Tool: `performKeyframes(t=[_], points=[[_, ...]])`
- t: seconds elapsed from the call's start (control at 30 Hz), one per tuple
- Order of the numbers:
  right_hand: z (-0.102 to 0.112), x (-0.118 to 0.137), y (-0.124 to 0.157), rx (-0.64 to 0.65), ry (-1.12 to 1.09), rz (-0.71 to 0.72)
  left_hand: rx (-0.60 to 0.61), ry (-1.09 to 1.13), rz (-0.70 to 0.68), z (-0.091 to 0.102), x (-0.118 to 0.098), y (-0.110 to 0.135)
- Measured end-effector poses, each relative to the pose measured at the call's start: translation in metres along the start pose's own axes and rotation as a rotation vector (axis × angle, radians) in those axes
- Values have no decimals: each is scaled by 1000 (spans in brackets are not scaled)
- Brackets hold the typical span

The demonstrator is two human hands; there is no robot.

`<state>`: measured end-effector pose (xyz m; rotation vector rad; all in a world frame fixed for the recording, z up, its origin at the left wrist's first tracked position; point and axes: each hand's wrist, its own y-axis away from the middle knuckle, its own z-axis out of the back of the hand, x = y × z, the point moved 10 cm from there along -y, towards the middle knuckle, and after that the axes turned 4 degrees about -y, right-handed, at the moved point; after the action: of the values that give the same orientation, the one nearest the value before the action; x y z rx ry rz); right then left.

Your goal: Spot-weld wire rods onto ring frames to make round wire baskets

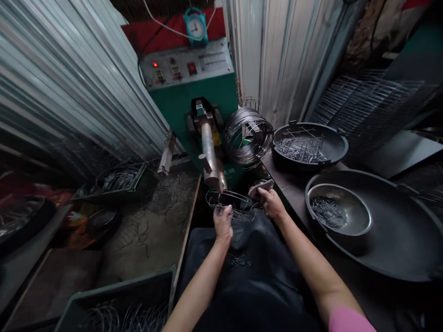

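A thin oval wire frame [231, 202] sits just under the welder's [194, 92] dull metal arm, above a dark apron [263, 281]. The left hand [223, 223] pinches its near rim, and the right hand [272, 203] is closed on its right end. A shiny coil [247, 136] stands near. On the table [290, 184], a round black pan [334, 138] holds short wire pieces (loosely heaped). A steel bowl [355, 210] of the same rests inside a wide black wok [391, 240].

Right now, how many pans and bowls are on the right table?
3: a black pan by the wire coil, a big black pan nearer, a silver bowl inside it. Others may hide.
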<state>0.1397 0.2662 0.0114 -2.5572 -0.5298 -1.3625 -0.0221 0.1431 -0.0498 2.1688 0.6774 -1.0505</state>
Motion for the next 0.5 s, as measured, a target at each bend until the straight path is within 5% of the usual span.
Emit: performKeyframes(t=[0.13, 0.3, 0.4, 0.5], points=[[13, 22, 8, -105, -162, 61, 96, 73, 126, -1, 8, 0], [11, 30, 27, -62, -100, 3, 213, 105, 218, -6, 15, 0], [16, 32, 38, -62, -69, 27, 238, 40, 135, -4, 11, -4], [26, 31, 48, -95, -49, 64, 246, -91, -88, 6, -8, -2]])
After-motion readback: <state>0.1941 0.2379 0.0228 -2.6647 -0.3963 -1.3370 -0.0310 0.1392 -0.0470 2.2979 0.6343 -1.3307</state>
